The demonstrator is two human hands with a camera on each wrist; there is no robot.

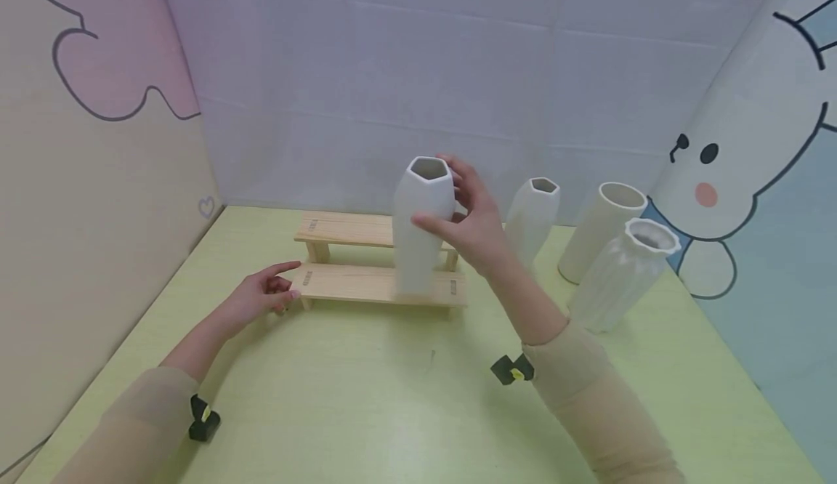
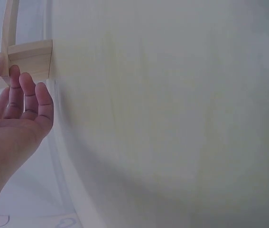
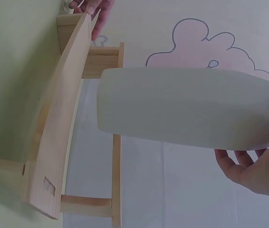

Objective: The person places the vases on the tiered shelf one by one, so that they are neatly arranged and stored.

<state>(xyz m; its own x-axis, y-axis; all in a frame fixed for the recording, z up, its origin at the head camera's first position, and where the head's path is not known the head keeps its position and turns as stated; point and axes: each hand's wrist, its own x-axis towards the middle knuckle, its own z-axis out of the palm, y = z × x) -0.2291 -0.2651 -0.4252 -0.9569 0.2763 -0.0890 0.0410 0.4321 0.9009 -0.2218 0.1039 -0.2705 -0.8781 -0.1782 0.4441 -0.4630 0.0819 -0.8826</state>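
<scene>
My right hand (image 1: 480, 233) grips a white faceted vase (image 1: 418, 237) near its five-sided mouth, thumb on the near side and fingers behind. The vase is roughly upright in front of the two-step wooden stand (image 1: 379, 284); in the right wrist view, its base (image 3: 103, 99) appears apart from the lower step (image 3: 65, 109). My left hand (image 1: 255, 299) holds the left end of that lower step between thumb and fingers. From the left wrist view, the thumb lies against the board's edge, with fingertips close to the wooden leg (image 2: 32, 57).
To the right on the pale green table (image 1: 392, 411) stand another faceted vase (image 1: 532, 219), a plain cylindrical vase (image 1: 595, 233) and a ribbed vase with a wavy rim (image 1: 621, 280). Walls with cartoon drawings enclose the table at the left, back and right.
</scene>
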